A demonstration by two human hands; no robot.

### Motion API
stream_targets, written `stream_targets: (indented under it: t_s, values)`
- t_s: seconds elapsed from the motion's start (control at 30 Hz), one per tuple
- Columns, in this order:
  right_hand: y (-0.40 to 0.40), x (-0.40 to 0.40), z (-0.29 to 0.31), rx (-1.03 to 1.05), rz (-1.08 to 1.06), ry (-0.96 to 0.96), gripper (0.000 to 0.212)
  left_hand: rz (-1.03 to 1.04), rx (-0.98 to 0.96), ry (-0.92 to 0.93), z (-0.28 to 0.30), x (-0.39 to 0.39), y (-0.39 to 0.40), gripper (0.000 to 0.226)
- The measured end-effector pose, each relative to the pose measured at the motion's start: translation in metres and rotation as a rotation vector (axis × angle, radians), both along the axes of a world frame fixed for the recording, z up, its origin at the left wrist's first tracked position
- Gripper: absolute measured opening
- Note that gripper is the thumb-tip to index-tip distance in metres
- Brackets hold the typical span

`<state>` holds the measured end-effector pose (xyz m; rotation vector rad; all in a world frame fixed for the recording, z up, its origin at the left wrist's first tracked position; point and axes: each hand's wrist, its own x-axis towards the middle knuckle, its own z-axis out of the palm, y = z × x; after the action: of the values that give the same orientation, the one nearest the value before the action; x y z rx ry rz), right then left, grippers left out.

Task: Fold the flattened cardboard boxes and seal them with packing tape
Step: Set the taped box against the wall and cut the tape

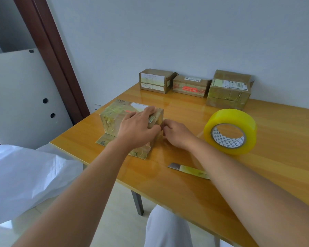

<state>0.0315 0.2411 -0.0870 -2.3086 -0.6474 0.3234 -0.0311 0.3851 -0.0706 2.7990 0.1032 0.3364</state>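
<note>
Both hands' fingers (pixel 150 111) rest on cardboard box (pixel 112 116).

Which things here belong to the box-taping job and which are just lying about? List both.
Job in hand:
- cardboard box, under the left hand
- right hand at its near corner
- roll of yellow packing tape
- cutter blade
- three boxes by the wall

Lying about:
- white plastic bag
- white panel with holes

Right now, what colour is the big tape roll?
Translucent yellow tape roll, with a white inner core printed with small dark triangles. The head view shows it best.
</note>
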Motion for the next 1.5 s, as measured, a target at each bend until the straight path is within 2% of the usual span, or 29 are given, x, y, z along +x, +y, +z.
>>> stream_targets:
  t_s: [0.1,0.2,0.23,0.3,0.4,0.5,0.63,0.73,0.87,0.97,1.07,1.13,1.2,1.33,1.43,1.5]
  values:
    - [0.008,-0.008,0.01,0.247,-0.156,0.169,0.044,-0.021,-0.249,0.011,0.007,-0.003,0.0,0.065]
    - [0.015,-0.013,0.016,0.255,-0.203,0.227,0.044,0.046,-0.614,-0.174,0.015,-0.003,0.007,0.051]
    - [0.016,-0.013,0.017,0.25,-0.224,0.234,0.044,0.13,-0.625,-0.239,0.02,-0.004,0.012,0.049]
    - [0.018,-0.011,0.02,0.228,-0.257,0.227,0.047,0.333,-0.472,-0.293,0.024,-0.004,0.028,0.05]
    - [0.019,-0.009,0.021,0.203,-0.266,0.156,0.047,0.5,-0.387,-0.141,0.024,-0.004,0.053,0.064]
    - [0.02,-0.009,0.018,0.147,-0.259,0.047,0.047,0.515,-0.395,-0.102,0.021,-0.007,0.061,0.064]
    - [0.009,-0.015,0.02,0.15,-0.252,-0.188,0.05,0.493,-0.416,-0.299,0.02,-0.014,0.061,0.058]
    - [-0.007,-0.022,0.02,0.238,-0.265,-0.413,0.047,0.436,-0.541,-0.488,0.025,-0.025,0.044,0.061]
    - [-0.025,-0.035,0.011,0.452,-0.312,-0.626,0.041,0.413,-0.7,-0.513,0.01,-0.035,0.009,0.071]
    - [-0.039,-0.038,-0.006,0.472,-0.287,-0.577,0.015,0.414,-0.794,-0.493,-0.013,-0.034,-0.005,0.068]
    - [-0.049,-0.035,-0.025,0.448,-0.273,-0.47,0.036,0.415,-0.807,-0.459,-0.03,-0.034,-0.015,0.064]
    - [-0.052,-0.033,-0.033,0.423,-0.296,-0.469,0.038,0.412,-0.788,-0.425,-0.039,-0.035,-0.02,0.047]
    - [-0.051,-0.03,-0.037,0.372,-0.322,-0.477,0.034,0.419,-0.782,-0.418,-0.045,-0.034,-0.019,0.044]
    - [-0.049,-0.026,-0.045,0.301,-0.33,-0.526,0.037,0.45,-0.723,-0.432,-0.049,-0.032,-0.019,0.051]
    - [-0.048,-0.026,-0.046,0.303,-0.341,-0.517,0.054,0.451,-0.688,-0.426,-0.05,-0.033,-0.022,0.065]
    - [-0.046,-0.03,-0.045,0.319,-0.346,-0.517,0.064,0.471,-0.633,-0.412,-0.048,-0.034,-0.027,0.082]
